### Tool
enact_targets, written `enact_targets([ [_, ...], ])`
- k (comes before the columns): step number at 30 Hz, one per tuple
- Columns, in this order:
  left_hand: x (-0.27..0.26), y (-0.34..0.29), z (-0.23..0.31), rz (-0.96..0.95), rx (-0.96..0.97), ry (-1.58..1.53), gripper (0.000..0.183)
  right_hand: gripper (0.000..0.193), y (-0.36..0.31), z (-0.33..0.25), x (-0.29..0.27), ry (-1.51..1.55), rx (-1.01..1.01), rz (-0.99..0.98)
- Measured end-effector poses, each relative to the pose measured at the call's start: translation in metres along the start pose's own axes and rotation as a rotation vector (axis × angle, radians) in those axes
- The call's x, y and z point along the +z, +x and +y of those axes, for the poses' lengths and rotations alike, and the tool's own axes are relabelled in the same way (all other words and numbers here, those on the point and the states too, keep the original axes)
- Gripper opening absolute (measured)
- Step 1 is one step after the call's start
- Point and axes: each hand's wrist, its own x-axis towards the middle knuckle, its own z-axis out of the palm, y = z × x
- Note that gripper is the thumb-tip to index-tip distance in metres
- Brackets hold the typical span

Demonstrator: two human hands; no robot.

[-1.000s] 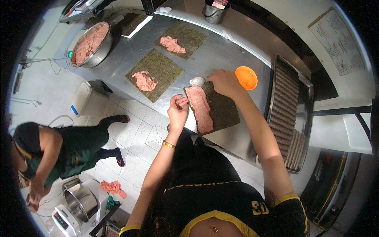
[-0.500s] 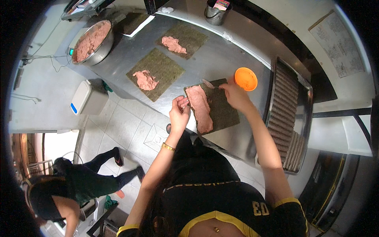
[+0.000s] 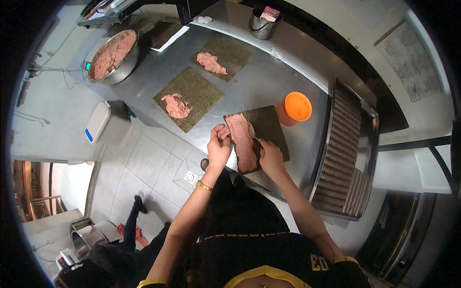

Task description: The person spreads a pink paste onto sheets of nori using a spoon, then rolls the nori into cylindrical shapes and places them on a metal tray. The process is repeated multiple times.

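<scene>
A dark green seaweed sheet point(image 3: 272, 126) lies on the steel table in front of me, with a long band of pink meat paste point(image 3: 241, 140) along its left side. My left hand point(image 3: 219, 145) is at the sheet's left edge, fingers bent and pinching there. In my right hand point(image 3: 272, 156) is a slim spreader point(image 3: 256, 138); its head touches the paste's right edge and is partly hidden by paste. Two more seaweed sheets, a nearer one point(image 3: 201, 98) and a farther one point(image 3: 235, 53), each carry a lump of paste.
An orange cup point(image 3: 297, 106) stands right of the sheet. Beyond it, a metal tray point(image 3: 318, 185) holds rows of brownish rolls. At far left is a steel bowl point(image 3: 126, 72) of paste; a small metal bucket point(image 3: 260, 30) stands at the back. Another person point(image 3: 113, 261) is at lower left.
My right hand has moved down and left, bringing the spreader from the sheet's top edge to the paste band's right edge. The other person has shifted lower. My left hand stays at the sheet's edge.
</scene>
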Motion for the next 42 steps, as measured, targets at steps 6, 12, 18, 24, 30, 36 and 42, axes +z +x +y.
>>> enact_targets([
  [6,0.002,0.000,0.005,0.004,-0.020,-0.029,0.042,0.033,0.034,-0.004,0.008,-0.067,-0.036,0.014],
  [12,-0.004,0.002,0.003,-0.014,-0.012,-0.008,0.043,0.032,0.053,-0.021,-0.008,-0.237,-0.077,-0.013],
  [18,-0.006,0.002,0.007,-0.017,-0.028,-0.022,0.044,0.032,0.045,-0.041,-0.001,-0.444,-0.115,-0.012],
  [24,-0.006,0.005,0.000,-0.022,0.021,-0.045,0.043,0.040,0.039,-0.052,0.019,-0.448,-0.147,-0.068],
  [30,-0.013,0.001,-0.002,-0.040,-0.007,-0.103,0.044,0.044,0.034,-0.046,-0.021,-0.249,-0.034,-0.023],
  [36,-0.010,-0.012,0.002,-0.101,-0.114,-0.153,0.045,0.051,0.002,-0.018,0.004,-0.429,-0.073,0.022],
  [42,-0.011,-0.012,0.004,-0.143,-0.206,-0.251,0.045,0.040,-0.017,-0.029,0.009,-0.487,-0.217,-0.097],
])
